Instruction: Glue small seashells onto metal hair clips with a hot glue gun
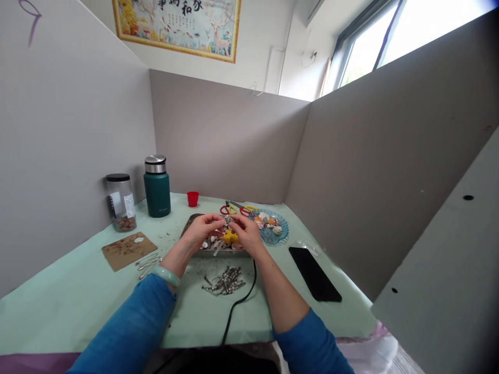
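My left hand (pixel 205 229) and my right hand (pixel 248 235) meet above a metal tray (pixel 191 224), fingertips pinched together. Between them is a small greyish piece (pixel 228 221) that looks like a shell ornament; the fingers partly cover it. Under the hands, the tray holds several loose shells (pixel 212 240). A yellow tool (pixel 230 237), which looks like a glue gun with a pale stick (pixel 219 248), lies there too, partly hidden. In front of the tray is a pile of silver metal hair clips (pixel 226 281).
A blue plate (pixel 285 229) holds shell decorations. Scissors (pixel 245 210) and a red cup (pixel 192 199) sit behind. At left are a green flask (pixel 157 189), a jar (pixel 121 202) and brown cardboard (pixel 128 250). A black phone (pixel 315 274) lies right; a black cord (pixel 238 304) crosses the front.
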`<state>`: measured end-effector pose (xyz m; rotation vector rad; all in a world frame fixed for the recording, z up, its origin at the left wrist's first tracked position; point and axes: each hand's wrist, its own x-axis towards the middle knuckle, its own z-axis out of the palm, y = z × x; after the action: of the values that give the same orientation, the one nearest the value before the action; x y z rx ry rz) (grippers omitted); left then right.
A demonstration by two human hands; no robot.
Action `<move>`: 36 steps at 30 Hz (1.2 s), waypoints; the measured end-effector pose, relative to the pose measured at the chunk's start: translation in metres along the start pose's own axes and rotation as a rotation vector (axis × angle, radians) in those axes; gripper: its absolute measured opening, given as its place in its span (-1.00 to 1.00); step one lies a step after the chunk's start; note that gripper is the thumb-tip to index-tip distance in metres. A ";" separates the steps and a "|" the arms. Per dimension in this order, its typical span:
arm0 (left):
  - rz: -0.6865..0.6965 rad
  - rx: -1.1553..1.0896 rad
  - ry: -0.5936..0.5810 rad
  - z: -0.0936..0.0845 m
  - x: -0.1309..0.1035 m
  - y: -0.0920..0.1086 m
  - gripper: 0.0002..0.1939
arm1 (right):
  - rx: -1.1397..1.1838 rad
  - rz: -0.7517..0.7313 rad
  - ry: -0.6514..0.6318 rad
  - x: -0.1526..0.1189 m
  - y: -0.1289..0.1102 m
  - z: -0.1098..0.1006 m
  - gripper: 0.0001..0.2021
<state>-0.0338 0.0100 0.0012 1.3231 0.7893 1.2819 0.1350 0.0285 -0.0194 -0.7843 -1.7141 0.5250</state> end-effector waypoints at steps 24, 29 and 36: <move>-0.084 -0.058 -0.033 0.000 0.000 -0.001 -0.70 | -0.002 -0.020 0.020 0.000 0.002 0.002 -0.74; 0.052 0.041 -0.032 0.003 -0.002 0.003 -0.72 | 0.053 0.031 0.021 0.001 0.001 0.002 -0.74; 0.147 0.113 0.019 0.009 -0.003 0.005 -0.73 | 0.138 0.070 0.032 0.002 -0.003 0.002 -0.75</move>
<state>-0.0273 0.0042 0.0071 1.4841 0.7994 1.3844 0.1324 0.0278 -0.0165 -0.7515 -1.6073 0.6686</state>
